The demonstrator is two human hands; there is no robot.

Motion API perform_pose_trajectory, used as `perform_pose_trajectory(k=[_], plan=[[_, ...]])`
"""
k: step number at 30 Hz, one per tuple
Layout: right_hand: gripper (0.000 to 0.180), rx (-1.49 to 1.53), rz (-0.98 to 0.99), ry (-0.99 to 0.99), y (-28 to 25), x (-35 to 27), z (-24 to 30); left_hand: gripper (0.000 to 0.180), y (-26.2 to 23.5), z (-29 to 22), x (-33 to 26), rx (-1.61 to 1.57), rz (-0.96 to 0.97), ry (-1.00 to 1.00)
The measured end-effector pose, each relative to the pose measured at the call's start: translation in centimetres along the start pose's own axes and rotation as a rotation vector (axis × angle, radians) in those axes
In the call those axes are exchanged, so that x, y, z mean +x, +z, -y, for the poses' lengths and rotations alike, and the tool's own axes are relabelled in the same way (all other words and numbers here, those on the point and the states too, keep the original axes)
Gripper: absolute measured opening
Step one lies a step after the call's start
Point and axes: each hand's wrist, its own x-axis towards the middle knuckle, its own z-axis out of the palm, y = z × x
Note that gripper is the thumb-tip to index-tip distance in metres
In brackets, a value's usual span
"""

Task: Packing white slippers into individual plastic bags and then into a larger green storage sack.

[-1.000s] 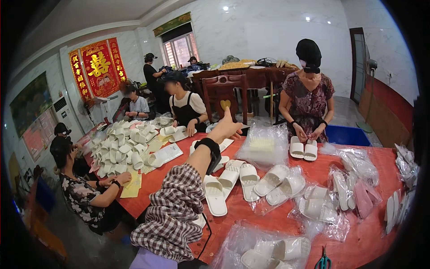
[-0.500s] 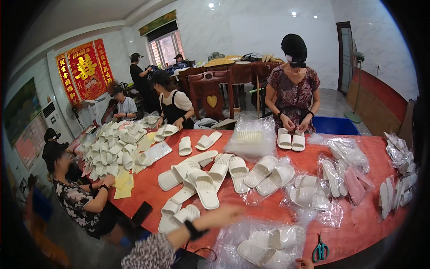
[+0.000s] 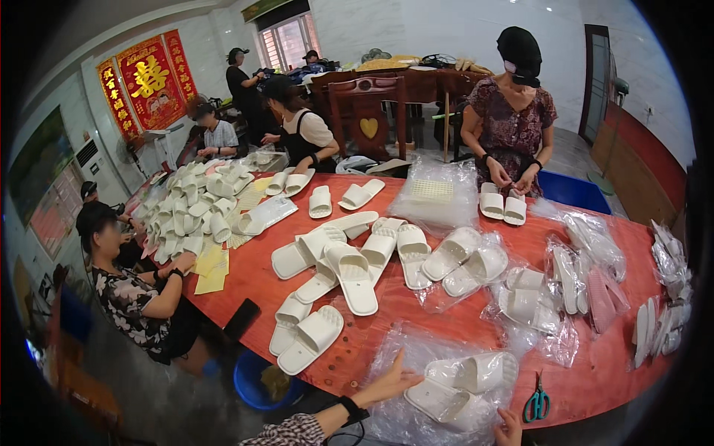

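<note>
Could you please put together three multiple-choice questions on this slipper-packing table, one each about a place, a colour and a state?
1. Where do the scissors lie?
A. On the near edge of the table, right of the bagged slippers
B. On the yellow papers at the far left
C. In the blue bucket under the table

2. What colour are the scissors' handles?
A. Red
B. Teal green
C. Black

3. How is the person's left hand?
A. Clenched around the scissors
B. Open, fingers spread on the clear plastic bag beside the white slippers
C. Raised high above the table

Answers: 1 A, they rest on the red tabletop near its front edge; 2 B, both loops show teal green; 3 B, the palm lies flat on the plastic, while of the right hand only the fingers show at the lower edge.
</note>
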Motion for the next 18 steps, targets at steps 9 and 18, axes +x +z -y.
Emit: perform_pose_trajectory(k=[9, 18], plan=[[0.033, 0.046, -0.123, 0.133, -1.9, 0.2, 5.0, 0.073, -1.0, 4.1, 4.5, 0.319, -0.222, 0.144], [0.052, 0.071, 0.007, 0.199, -2.1, -1.4, 4.4, 0.037, -1.8, -0.6, 6.1, -0.275, -0.286, 0.059]])
